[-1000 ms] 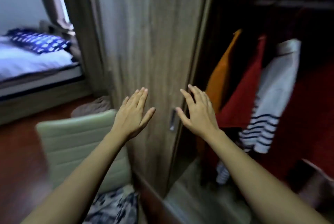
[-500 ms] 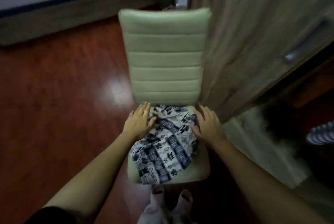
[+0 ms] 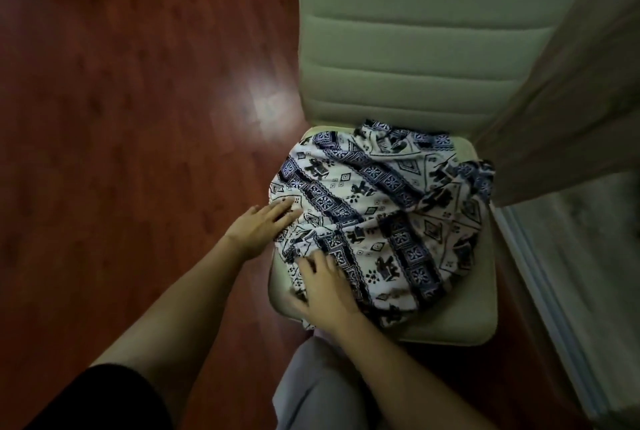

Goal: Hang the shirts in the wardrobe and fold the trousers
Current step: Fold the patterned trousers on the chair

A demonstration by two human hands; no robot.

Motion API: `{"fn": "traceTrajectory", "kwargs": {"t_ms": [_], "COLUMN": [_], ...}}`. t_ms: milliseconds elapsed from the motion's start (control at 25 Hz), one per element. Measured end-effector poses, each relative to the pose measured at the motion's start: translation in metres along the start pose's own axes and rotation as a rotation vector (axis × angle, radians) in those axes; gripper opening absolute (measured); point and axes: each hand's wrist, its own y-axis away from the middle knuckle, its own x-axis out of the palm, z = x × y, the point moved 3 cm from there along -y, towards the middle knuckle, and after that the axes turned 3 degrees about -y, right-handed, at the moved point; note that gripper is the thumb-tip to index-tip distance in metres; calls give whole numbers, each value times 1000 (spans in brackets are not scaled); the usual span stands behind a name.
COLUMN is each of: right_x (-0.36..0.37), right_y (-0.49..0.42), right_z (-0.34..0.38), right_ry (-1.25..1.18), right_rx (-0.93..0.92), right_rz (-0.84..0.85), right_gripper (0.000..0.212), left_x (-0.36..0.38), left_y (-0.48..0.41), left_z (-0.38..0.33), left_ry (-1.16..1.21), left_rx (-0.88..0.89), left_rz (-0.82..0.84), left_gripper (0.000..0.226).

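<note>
A crumpled white garment with a dark blue and black pattern (image 3: 388, 214) lies heaped on the seat of a pale green chair (image 3: 460, 322). My left hand (image 3: 259, 228) reaches in from the left, its straight fingers touching the cloth's left edge. My right hand (image 3: 322, 291) lies on the near left corner of the heap with its fingers spread over the fabric. Whether the garment is a shirt or trousers does not show. No hanger is in view.
The chair's padded back (image 3: 415, 48) rises behind the heap. A wooden wardrobe door (image 3: 571, 100) stands close on the right, above the wardrobe's pale bottom rail (image 3: 554, 273). Dark red wood floor (image 3: 121, 117) lies to the left. My grey-clad leg (image 3: 311, 388) is against the seat's front.
The view dropped from the wardrobe door to the chair. Both hands came down onto the patterned garment and have shifted to its near left side.
</note>
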Motion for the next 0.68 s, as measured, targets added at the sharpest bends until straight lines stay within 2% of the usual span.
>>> {"fn": "traceTrajectory", "kwargs": {"t_ms": [120, 200, 280, 400, 480, 680], "right_x": [16, 13, -1, -48, -97, -271], "right_y": [-9, -11, -8, 5, 21, 81], "right_z": [4, 2, -9, -45, -60, -42], "right_ry": [84, 118, 113, 150, 197, 261], "right_rx": [141, 178, 193, 245, 268, 210], "right_rz": [81, 84, 73, 39, 13, -33], "right_gripper": [79, 83, 74, 36, 23, 37], "left_x": [13, 15, 9, -20, -58, -237], "left_y": [-11, -18, -20, -13, -1, 61], "left_z": [0, -1, 0, -7, -20, -35], "left_ry": [-62, -110, -117, -201, -155, 41], "left_rx": [19, 16, 69, 247, 324, 330], "left_rz": [-216, -276, -329, -393, -388, -376], "left_gripper": [81, 77, 70, 43, 33, 44]}}
